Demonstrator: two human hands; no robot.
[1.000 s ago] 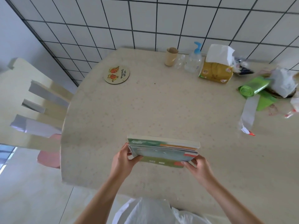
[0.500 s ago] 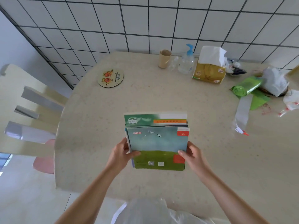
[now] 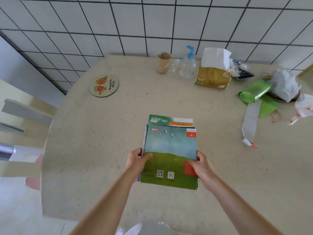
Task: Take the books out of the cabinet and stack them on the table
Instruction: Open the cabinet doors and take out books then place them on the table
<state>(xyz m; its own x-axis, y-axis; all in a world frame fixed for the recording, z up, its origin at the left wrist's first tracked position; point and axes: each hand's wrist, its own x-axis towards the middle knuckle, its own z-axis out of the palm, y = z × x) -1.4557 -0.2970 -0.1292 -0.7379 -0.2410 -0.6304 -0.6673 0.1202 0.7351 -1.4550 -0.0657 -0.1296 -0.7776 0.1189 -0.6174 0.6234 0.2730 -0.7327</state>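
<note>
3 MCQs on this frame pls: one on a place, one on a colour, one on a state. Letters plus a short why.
1. Where does the round coaster lie?
A. far left part of the table
B. under the books
C. on the chair

2. What colour is the pump on the clear bottle?
A. red
B. blue
C. black

3. How are the books held?
A. left hand alone
B. lying free, no hand on them
C. both hands, one at each side edge

Answers:
1 A: the coaster sits on the table toward the wall, left of the cup.
2 B: the pump head is light blue.
3 C: the left hand has its thumb over the cover at the left edge, and the right hand grips the right edge.
</note>
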